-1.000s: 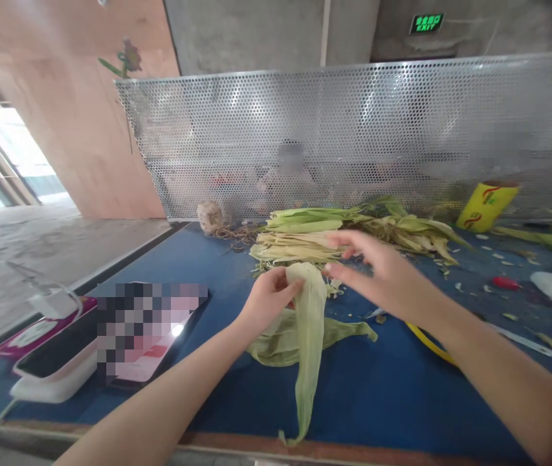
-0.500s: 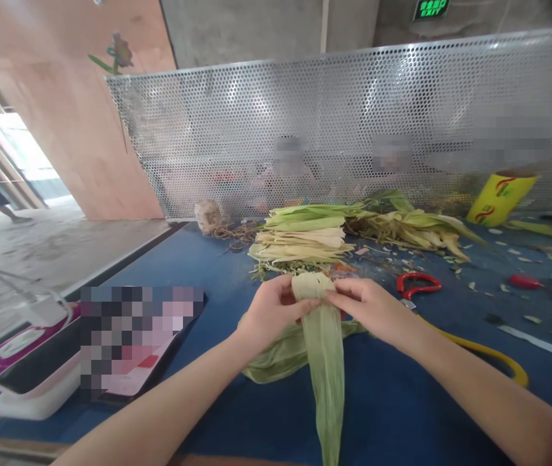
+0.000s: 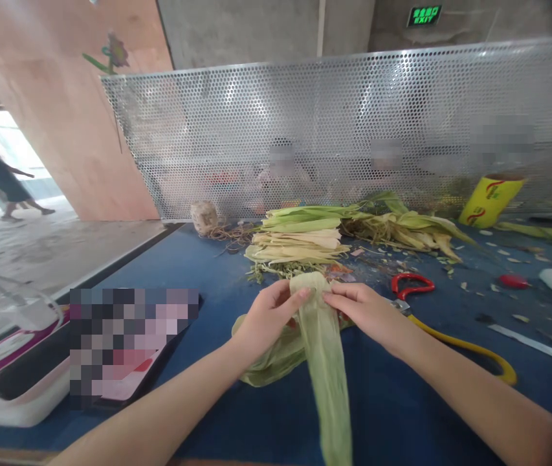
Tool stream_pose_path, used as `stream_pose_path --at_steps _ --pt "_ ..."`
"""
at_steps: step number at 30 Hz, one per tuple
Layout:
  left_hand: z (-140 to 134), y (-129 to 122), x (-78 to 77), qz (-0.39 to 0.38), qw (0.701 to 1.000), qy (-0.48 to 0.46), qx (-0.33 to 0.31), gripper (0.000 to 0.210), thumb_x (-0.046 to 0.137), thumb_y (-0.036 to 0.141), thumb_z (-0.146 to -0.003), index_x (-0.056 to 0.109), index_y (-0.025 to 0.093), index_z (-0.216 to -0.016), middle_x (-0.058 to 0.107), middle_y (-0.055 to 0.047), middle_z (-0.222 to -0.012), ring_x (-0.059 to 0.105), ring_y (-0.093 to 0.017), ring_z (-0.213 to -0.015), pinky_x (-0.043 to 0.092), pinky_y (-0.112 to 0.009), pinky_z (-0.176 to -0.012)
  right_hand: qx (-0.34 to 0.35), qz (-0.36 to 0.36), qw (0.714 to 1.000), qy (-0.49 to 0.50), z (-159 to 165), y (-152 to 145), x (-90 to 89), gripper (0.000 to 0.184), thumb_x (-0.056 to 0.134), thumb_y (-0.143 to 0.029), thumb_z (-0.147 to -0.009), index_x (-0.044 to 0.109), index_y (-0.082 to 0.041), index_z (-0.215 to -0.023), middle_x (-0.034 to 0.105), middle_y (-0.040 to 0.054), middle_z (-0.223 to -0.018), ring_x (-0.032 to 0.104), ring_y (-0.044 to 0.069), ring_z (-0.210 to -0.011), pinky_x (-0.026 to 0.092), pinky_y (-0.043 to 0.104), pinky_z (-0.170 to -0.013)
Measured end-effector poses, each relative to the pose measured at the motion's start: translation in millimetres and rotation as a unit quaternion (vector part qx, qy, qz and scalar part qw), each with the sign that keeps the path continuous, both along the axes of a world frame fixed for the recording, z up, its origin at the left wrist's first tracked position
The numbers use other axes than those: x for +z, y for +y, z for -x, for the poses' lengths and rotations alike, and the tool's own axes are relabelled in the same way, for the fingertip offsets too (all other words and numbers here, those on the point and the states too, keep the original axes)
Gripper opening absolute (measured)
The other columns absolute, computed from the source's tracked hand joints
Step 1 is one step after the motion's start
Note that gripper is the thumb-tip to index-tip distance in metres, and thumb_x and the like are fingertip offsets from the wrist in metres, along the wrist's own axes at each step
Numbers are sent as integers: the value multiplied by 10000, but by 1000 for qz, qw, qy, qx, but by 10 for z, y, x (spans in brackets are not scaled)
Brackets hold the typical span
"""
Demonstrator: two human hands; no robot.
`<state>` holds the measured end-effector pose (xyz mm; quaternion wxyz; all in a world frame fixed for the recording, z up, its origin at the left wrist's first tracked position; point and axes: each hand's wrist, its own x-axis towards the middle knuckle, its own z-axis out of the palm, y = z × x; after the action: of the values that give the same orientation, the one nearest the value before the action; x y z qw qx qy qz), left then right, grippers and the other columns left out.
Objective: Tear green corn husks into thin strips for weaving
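A long pale-green corn husk hangs toward me, its upper end folded over between my hands. My left hand is closed on the left side of that fold, thumb on top. On the right side, my right hand pinches the same husk with thumb and fingers. Beneath them another husk lies curved on the blue table. Just beyond my hands is a stack of corn husks, green at the back and cream in front. What lies directly under the fold is hidden.
Scissors with a red handle and a yellow handle lie right, near a thin metal blade. Phones stand left. Twine, loose husks and a yellow tube line the perforated metal screen. A person walks far left.
My left thumb has shifted up onto the fold of the husk. The husk's lower end has swung slightly right. The walking person shows more fully at the left as the view shifts.
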<state>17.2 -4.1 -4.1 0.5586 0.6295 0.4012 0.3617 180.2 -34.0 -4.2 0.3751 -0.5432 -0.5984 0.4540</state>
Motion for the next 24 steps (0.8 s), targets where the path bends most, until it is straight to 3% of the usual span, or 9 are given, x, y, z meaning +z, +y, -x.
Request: stream_pose_path --at_steps 3,7,10,16,24 --pt "5 16 -9 -16 1000 0 19 288 576 437 -700 522 154 -684 469 41 -586 461 -97 -545 410 -210 -519 1 2 1000 1 13 -12 13 248 461 -381 -779 546 -175 -672 530 -14 -623 514 130 -612 398 242 -600" --pt "22 23 -41 -92 994 61 11 285 537 409 -732 499 155 -608 385 54 -529 383 -83 -497 334 -193 -467 -8 -84 996 -40 11 -10 10 233 466 -408 -784 539 -198 -855 530 -16 -658 492 126 -601 374 223 -539" --pt "25 3 -42 -157 980 118 0 265 503 392 -759 540 159 -637 414 41 -544 374 -90 -507 308 -196 -461 -2 -130 986 -99 14 -6 -10 238 426 -397 -809 545 -195 -771 483 -24 -594 437 117 -548 331 223 -505" --pt "22 -17 -13 -199 969 146 -6 174 488 306 -771 576 175 -697 537 12 -631 474 -119 -598 362 -204 -536 11 -150 977 -151 40 -27 -44 225 405 -334 -817 511 -194 -677 427 -32 -552 390 118 -532 289 229 -501" --pt "60 15 20 -139 980 126 -67 217 538 352 -750 559 156 -660 492 19 -612 428 -102 -566 334 -204 -510 48 -112 989 -88 41 -44 -9 200 403 -302 -823 485 -187 -681 443 -32 -602 401 113 -563 298 228 -546"
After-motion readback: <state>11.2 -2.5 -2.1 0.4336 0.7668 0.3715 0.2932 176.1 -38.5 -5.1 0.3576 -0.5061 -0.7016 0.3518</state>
